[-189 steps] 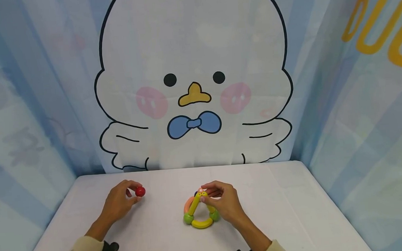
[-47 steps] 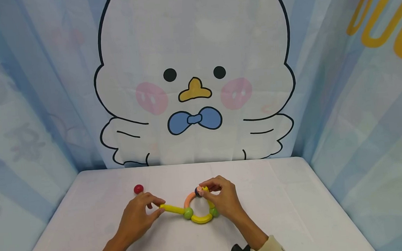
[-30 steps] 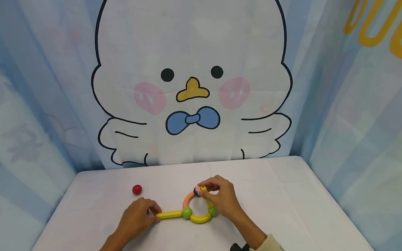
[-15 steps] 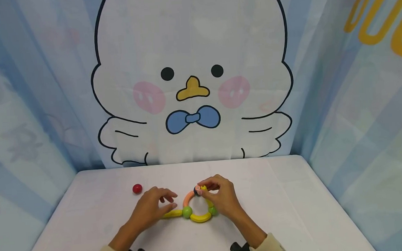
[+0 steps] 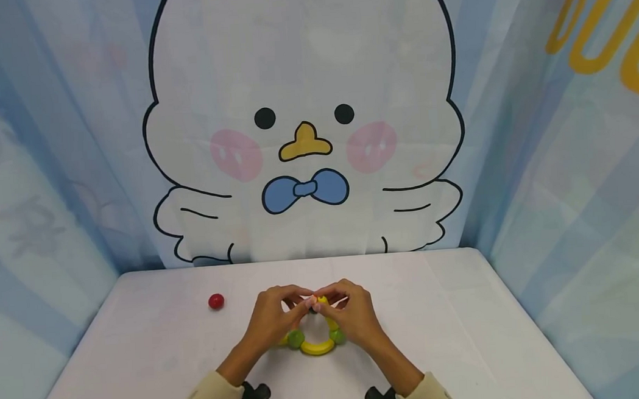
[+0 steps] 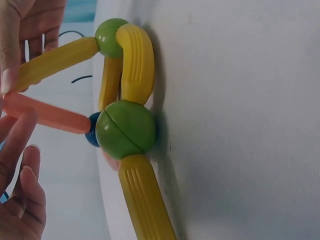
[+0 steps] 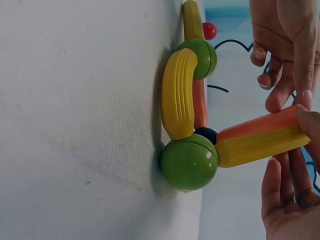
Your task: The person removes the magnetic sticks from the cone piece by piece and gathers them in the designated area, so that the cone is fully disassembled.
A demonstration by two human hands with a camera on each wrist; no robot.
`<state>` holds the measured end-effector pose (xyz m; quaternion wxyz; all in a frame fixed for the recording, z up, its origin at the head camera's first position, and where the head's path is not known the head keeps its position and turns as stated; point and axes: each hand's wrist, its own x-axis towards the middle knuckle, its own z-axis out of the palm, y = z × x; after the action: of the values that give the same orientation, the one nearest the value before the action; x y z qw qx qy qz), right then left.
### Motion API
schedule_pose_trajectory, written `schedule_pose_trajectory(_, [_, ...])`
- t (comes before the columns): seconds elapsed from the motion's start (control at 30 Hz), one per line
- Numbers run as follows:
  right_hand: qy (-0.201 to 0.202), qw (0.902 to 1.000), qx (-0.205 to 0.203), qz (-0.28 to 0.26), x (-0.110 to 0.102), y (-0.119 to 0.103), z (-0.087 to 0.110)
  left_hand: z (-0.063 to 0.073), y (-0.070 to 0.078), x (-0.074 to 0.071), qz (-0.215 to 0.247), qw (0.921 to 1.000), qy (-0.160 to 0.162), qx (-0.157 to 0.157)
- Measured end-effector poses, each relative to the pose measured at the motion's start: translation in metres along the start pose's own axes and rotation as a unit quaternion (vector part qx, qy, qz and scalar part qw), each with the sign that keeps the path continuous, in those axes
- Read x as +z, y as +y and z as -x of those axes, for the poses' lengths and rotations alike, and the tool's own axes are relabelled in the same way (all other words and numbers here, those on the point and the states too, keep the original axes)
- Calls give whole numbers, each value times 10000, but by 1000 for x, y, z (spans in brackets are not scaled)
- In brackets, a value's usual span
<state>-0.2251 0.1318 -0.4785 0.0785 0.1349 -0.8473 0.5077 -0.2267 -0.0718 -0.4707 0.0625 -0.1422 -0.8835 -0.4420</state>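
A ring of magnetic rods and balls lies on the table: a curved yellow rod point(image 5: 317, 348), a left green ball point(image 5: 295, 339), a right green ball point(image 7: 189, 165), a dark blue ball point(image 6: 93, 131) and a curved orange rod point(image 7: 200, 102). From it rise a straight yellow rod point(image 6: 60, 62) and a straight orange rod point(image 6: 55, 116), their tops meeting. My right hand point(image 5: 359, 316) pinches those tops. My left hand point(image 5: 271, 315) pinches the orange rod's upper end; its fingertips partly hide it. Another straight yellow rod point(image 6: 145, 200) lies flat, joined to the left green ball.
A red ball point(image 5: 216, 301) sits alone on the white table point(image 5: 443, 338), to the left of the ring. Behind stands a curtain point(image 5: 311, 236) printed with a cartoon bird. Black wrist cameras hang below both sleeves.
My left hand set down the red ball, then lowered a straight yellow rod flat to the left and let go. It has since moved right to the rod tops. My right hand stayed there.
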Motion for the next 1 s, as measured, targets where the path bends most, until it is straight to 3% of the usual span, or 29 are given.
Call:
schedule_pose_trajectory(0.23, [18,10000,79,-4,-2,-1,1,2,-2,5,45,9999,48,-82])
schedule_pose_trajectory(0.53, [-22,9998,172,-30,-7,0,3,14,-4,6,15,9994,-244,-264])
schedule_pose_trajectory(0.8, [-16,9998,184,-118,-10,0,5,28,-10,12,-579,9976,-360,99])
schedule_pose_trajectory(1.0, [-3,9997,162,-163,-10,2,5,34,-15,20,-1141,9910,-475,510])
